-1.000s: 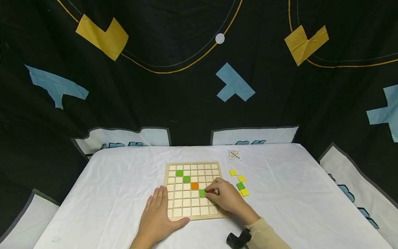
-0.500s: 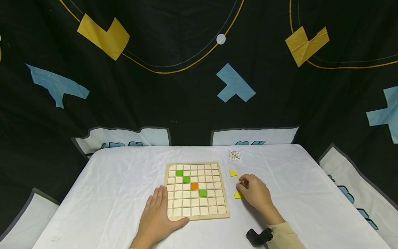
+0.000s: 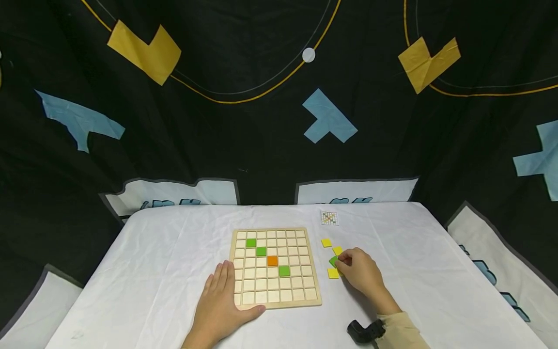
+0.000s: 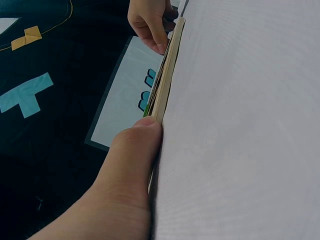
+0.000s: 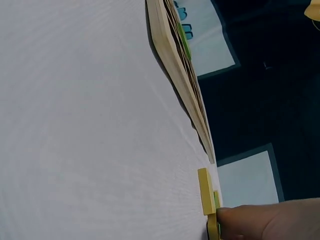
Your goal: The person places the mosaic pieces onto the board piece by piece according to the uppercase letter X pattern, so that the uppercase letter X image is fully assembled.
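A square wooden grid board lies on the white table, with three green tiles and an orange tile in a diagonal line on it. My left hand rests at the board's near left corner, fingers straight along its left side and thumb against the front edge. Right of the board, my right hand pinches a loose green tile between thumb and fingertips; part of the tile is hidden. Yellow tiles lie around it, one just below the fingertips and another just above.
A further yellow tile lies farther back. Behind it is a small card printted with a coloured grid pattern. A black device is strapped at the right wrist. A dark curtain hangs behind the table.
My right hand has moved right, off the green tile on the board, to the loose tiles, where the loose green tile has shifted slightly left. My left hand stays put.
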A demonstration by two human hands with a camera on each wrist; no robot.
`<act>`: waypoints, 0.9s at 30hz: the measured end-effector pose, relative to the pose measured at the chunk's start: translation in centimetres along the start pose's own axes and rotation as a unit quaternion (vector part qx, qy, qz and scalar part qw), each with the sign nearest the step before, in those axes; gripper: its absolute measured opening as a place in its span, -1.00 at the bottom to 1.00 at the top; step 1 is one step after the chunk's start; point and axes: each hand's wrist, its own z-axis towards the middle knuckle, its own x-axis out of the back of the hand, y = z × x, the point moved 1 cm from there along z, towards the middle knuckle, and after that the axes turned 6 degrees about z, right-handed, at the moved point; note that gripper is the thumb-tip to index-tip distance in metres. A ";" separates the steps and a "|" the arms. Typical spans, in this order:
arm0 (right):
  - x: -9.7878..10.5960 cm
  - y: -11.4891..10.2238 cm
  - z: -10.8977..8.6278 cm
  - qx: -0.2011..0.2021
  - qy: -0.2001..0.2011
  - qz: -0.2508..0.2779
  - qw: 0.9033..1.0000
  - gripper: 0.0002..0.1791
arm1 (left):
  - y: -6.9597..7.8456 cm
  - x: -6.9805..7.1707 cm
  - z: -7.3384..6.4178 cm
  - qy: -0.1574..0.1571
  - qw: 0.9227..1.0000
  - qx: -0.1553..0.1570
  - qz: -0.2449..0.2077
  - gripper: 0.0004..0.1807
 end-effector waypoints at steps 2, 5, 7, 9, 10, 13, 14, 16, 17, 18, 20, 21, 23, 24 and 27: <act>0.0 -0.1 0.0 0.004 -0.003 0.004 1.000 -0.79 | 0.0 0.0 0.0 -0.001 1.000 0.000 -0.001 0.54; -0.1 -0.2 0.0 0.018 -0.004 0.010 1.000 -0.79 | 0.0 0.0 0.0 -0.001 1.000 -0.001 -0.002 0.53; -0.2 -0.3 0.1 0.026 -0.006 0.019 0.999 -0.80 | 0.1 0.1 0.0 0.000 1.000 -0.001 -0.003 0.53; -0.3 -0.4 0.2 0.030 -0.007 0.032 0.999 -0.82 | 0.1 0.1 0.0 0.000 1.000 -0.002 -0.004 0.53; -0.3 -0.4 0.2 0.031 -0.007 0.039 0.999 -0.83 | 0.1 0.2 0.0 0.000 1.000 -0.001 -0.004 0.53; -0.4 -0.8 0.2 0.032 -0.003 0.062 0.998 -0.84 | 0.1 0.2 0.0 0.000 1.000 -0.002 -0.004 0.52; -0.5 -0.9 0.2 0.033 -0.003 0.075 0.997 -0.85 | 0.1 0.1 0.0 0.000 1.000 -0.002 -0.003 0.52; -0.6 -1.3 0.1 0.036 -0.009 0.106 0.994 -0.86 | 0.1 0.1 -0.1 0.000 1.000 -0.002 -0.003 0.53; -0.7 -1.5 0.1 0.038 -0.018 0.126 0.991 -0.87 | 0.1 0.1 -0.1 0.000 1.000 -0.002 -0.003 0.53; -0.9 -1.7 0.0 0.041 -0.030 0.147 0.988 -0.87 | 0.1 0.1 -0.1 0.001 1.000 -0.002 -0.003 0.53; -1.2 -2.3 -0.2 0.050 -0.059 0.185 0.980 -0.87 | 0.1 0.1 -0.1 0.002 1.000 -0.002 -0.004 0.52; -1.3 -2.6 -0.4 0.055 -0.075 0.197 0.976 -0.87 | 0.1 0.1 -0.1 0.002 1.000 -0.002 -0.004 0.52; -1.7 -3.2 -0.7 0.070 -0.105 0.211 0.969 -0.87 | 0.1 0.2 -0.1 0.001 1.000 -0.002 -0.004 0.52; -2.0 -3.5 -0.9 0.081 -0.116 0.212 0.967 -0.87 | 0.1 0.2 -0.1 0.001 1.000 -0.002 -0.004 0.52; -2.7 -4.3 -1.4 0.117 -0.138 0.198 0.963 -0.89 | 0.1 0.2 -0.1 0.001 1.000 0.000 -0.005 0.52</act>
